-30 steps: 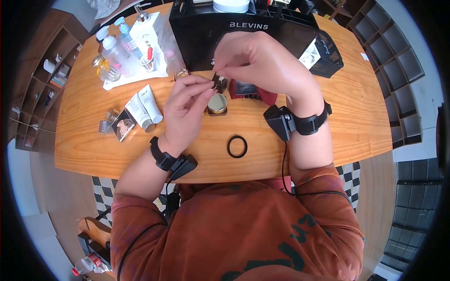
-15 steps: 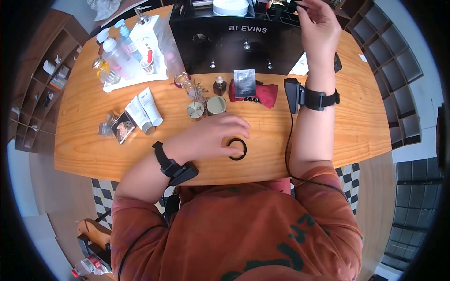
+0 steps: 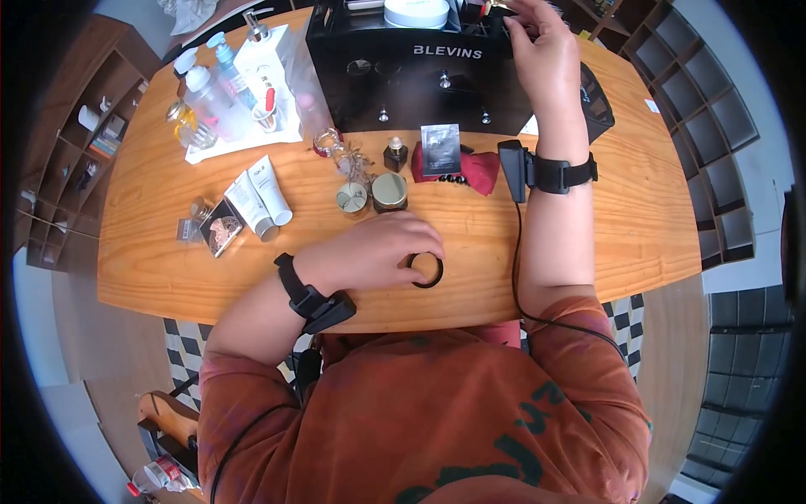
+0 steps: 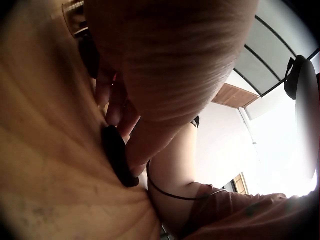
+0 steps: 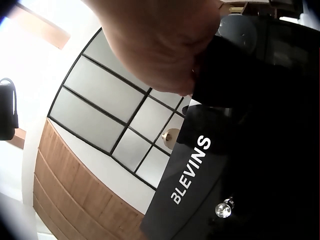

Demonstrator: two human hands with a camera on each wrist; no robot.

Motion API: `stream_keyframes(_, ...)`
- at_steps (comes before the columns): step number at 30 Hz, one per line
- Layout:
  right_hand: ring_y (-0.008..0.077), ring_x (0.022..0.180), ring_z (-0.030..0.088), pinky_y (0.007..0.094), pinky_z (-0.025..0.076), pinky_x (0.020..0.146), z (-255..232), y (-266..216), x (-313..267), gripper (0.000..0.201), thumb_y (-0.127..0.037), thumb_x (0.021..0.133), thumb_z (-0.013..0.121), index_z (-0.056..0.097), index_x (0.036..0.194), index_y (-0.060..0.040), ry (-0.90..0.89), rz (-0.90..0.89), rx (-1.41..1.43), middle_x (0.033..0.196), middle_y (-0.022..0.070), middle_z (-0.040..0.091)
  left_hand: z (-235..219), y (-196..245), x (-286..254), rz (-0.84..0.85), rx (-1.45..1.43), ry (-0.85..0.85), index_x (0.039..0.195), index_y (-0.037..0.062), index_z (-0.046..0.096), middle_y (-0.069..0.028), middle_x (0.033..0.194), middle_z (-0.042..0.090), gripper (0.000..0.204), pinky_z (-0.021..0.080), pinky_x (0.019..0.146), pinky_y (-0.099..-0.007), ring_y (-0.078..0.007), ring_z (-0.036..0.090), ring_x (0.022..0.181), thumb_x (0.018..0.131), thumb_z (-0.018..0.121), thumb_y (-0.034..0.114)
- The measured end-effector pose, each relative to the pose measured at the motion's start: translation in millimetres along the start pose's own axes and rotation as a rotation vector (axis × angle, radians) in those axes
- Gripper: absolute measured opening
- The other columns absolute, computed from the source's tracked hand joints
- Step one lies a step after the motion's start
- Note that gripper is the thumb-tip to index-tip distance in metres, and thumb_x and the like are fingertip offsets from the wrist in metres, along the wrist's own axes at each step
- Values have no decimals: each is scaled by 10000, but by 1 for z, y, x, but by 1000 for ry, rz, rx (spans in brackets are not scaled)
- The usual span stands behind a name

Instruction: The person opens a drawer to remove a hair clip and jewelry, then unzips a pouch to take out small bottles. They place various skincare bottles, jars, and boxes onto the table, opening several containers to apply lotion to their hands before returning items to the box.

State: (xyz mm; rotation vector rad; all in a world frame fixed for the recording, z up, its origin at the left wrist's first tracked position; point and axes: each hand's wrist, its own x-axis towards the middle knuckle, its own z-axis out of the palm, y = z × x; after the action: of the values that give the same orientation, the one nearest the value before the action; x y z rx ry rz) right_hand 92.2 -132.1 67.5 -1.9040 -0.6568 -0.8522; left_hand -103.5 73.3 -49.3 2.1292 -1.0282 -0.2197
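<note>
My left hand [image 3: 369,252] lies low over the front of the table. Its thumb and fingers pinch a black ring-shaped hair tie [image 3: 440,270] from its left side. In the left wrist view the hair tie [image 4: 118,156] stands out as a thick dark band between thumb and fingertips, close to the wood. My right hand [image 3: 547,67] reaches over the top right end of a black BLEVINS organizer [image 3: 378,84], fingertips beside a small gold and red item [image 3: 491,7]. The organizer hides those fingertips in the right wrist view, so I cannot tell whether they hold anything.
Ahead of my left hand stand two gold-lidded jars [image 3: 389,191], a small dark bottle [image 3: 395,154] and a red bow [image 3: 477,171] under a dark sachet [image 3: 441,149]. Two tubes [image 3: 269,191] and a compact [image 3: 222,228] lie left. Pump bottles fill a white tray [image 3: 243,144].
The hands have parted from above the jars. My left hand came down to the hair tie and closed on it; my right hand went up to the organizer's right end, then shifted left.
</note>
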Motion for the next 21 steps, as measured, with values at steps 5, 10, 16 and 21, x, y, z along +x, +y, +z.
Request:
stream_keyframes(5, 257, 905, 719, 331, 555, 817, 1, -1, -1, 278, 59, 922, 628, 635, 1196, 12, -29, -27, 30, 994, 173, 736, 1, -1, -1, -23, -9, 15, 1106, 90, 674, -70, 1116, 662, 263, 507, 930, -399, -293, 624, 1080, 864, 769, 134)
stream_keyframes(10, 341, 958, 700, 402, 541, 864, -11, -13, -1, 284, 23, 923, 628, 633, 1206, -3, -82, -124, -186, 1013, 187, 724, 2, -4, -4, -67, 13, 23, 1054, 78, 659, -74, 1004, 638, 157, 513, 848, -391, -279, 636, 997, 905, 705, 93)
stream_keyframes(16, 305, 929, 693, 365, 536, 874, -22, -41, -3, 211, -5, 925, 668, 669, 1136, -12, 145, -308, -288, 908, 100, 737, -3, 11, 0, -139, -33, 170, 1042, 74, 648, -55, 957, 628, 159, 533, 737, -326, -208, 652, 861, 900, 715, 48)
stream_keyframes(21, 50, 776, 628, 205, 497, 705, -24, -65, -22, 134, -132, 962, 723, 709, 1002, -4, -595, -119, 178, 846, 5, 708, -1, 2, -1, -10, -194, 683, 1029, 43, 627, -68, 1017, 617, 149, 542, 739, -273, -141, 654, 859, 919, 715, -9)
